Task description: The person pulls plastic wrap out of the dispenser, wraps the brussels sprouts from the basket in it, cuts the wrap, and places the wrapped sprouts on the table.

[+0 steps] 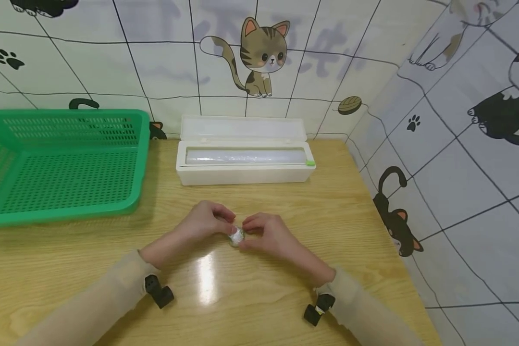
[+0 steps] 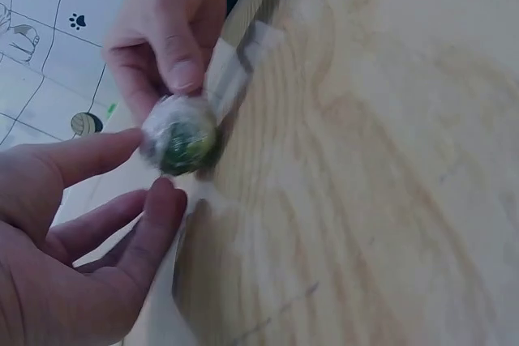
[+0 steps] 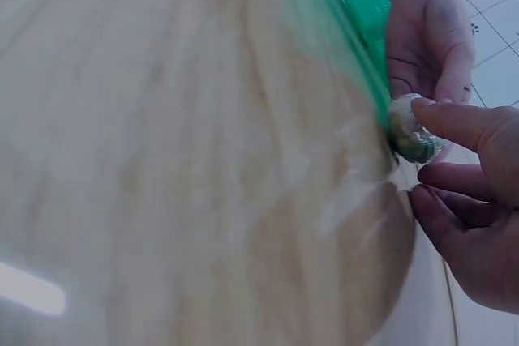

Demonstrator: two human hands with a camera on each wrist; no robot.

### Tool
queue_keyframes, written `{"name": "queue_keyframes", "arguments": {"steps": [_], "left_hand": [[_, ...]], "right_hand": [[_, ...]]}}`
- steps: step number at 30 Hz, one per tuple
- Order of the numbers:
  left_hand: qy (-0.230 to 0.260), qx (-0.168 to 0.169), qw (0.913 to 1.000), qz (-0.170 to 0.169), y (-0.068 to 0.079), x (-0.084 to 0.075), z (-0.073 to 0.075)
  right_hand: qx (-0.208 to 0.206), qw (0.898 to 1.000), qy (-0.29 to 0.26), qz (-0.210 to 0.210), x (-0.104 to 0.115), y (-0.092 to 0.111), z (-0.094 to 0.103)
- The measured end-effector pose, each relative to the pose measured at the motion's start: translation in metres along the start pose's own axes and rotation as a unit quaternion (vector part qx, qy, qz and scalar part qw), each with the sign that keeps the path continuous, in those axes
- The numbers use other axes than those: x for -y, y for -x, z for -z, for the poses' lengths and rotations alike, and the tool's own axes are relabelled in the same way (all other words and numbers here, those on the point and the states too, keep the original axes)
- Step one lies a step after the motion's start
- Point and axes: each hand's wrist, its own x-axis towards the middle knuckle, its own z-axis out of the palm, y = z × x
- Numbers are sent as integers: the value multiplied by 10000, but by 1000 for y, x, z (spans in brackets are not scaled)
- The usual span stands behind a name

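Note:
A small round green item [image 2: 188, 142], wrapped in crinkled clear plastic film, sits low over the table between my two hands. My left hand [image 1: 207, 220] holds it from the left, thumb on the film and fingers bent around its side. From the right, my right hand [image 1: 270, 234] pinches it, its thumb at the near edge and its fingers at the far side. The film looks whitish and bunched on top in the head view, while green shows through in the left wrist view. Part of the item is hidden behind fingertips.
A white cling film dispenser [image 1: 246, 175] stands behind the hands, lid raised, with a roll [image 1: 246, 156] inside and a green slider [image 1: 310, 163] at its right end. A green plastic basket [image 1: 136, 192] is at the left. Cat-printed covering lines the back and right side of the wooden table [image 1: 328, 206].

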Motion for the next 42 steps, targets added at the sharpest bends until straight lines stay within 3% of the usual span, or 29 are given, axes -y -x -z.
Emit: {"name": "queue_keyframes", "arguments": {"steps": [2,4,9,20,24,30,42], "left_hand": [[-159,106,9998,-67,0,-1,4],[-17,343,9994,-10,1,-1,7],[954,881,9913,210,2,5,7],[1818,912,9780,457,2,9,6],[1688,768,9819,390,3,10,6],[1320,202,9910,40,3,14,5],[874,-589,9935,-435,5,14,7]], "right_hand": [[-68,9997,204,87,0,-1,-3],[-111,9998,147,54,1,-1,-5],[-162,9998,-130,-76,-1,-1,-7],[-193,9979,-585,-206,-4,-5,-3],[-182,9982,-566,57,-5,-6,-1],[-440,9967,-476,487,-4,-12,-1],[-670,9915,-1076,279,6,-26,-4]]}}
